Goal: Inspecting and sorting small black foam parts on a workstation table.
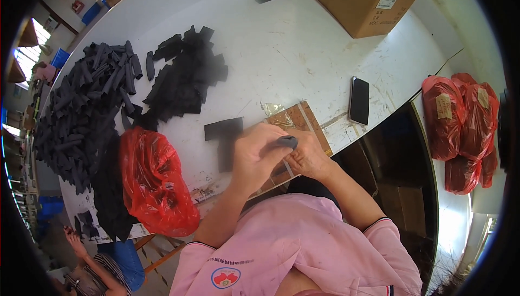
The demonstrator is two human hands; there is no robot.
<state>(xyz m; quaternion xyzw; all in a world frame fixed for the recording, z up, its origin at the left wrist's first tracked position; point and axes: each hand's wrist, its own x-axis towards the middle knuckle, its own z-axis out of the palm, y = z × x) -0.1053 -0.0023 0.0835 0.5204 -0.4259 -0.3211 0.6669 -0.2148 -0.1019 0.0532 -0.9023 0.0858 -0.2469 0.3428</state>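
Note:
A dark grey tube of soft-looking material points up between my two hands, with its open end showing. My left hand is closed round it, thumb along its side. Against the tube's other side, my right hand has curled fingers pressed together; their tips are partly hidden. Just left of my hands lie flat black pieces on the white table. Beneath my hands, at the table's front edge, is a brown board with a pale strip across it.
At left are a large heap of dark grey tubes, a pile of flat black pieces and a red plastic bag. A phone and a cardboard box sit to the right. Tied red bags lie beyond. Another person is at lower left.

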